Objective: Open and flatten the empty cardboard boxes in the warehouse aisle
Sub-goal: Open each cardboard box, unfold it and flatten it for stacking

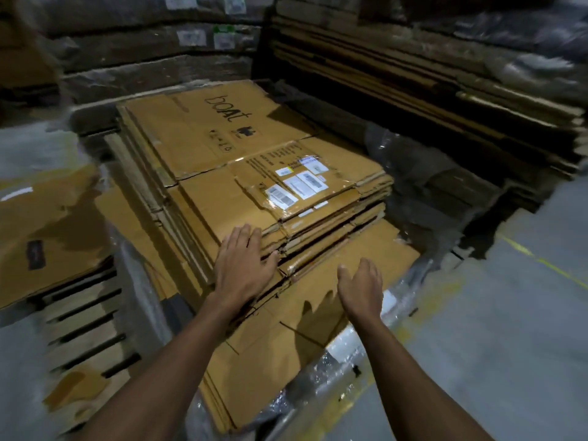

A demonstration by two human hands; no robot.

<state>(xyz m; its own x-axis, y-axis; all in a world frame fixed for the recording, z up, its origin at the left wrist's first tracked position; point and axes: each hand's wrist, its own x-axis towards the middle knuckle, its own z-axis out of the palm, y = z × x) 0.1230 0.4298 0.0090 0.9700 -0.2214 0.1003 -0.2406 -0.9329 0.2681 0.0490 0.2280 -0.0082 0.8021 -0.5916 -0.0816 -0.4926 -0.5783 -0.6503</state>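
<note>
A stack of flattened brown cardboard boxes (222, 160) lies in front of me, its top sheet printed with a brand name and carrying several white labels (297, 183). My left hand (243, 265) presses flat with straight fingers on the stack's near corner. My right hand (361, 286) hovers open, fingers relaxed, just above a wider flat cardboard sheet (280, 351) that sticks out from under the stack toward me. Neither hand holds anything.
A wooden pallet (86, 332) with more flattened cardboard (47, 230) sits at the left. Tall piles of flat cartons (445, 84) rise at the back right, wrapped goods (143, 43) behind. Clear plastic film (337, 358) lies under the sheet. Grey floor with a yellow line (541, 262) is at the right.
</note>
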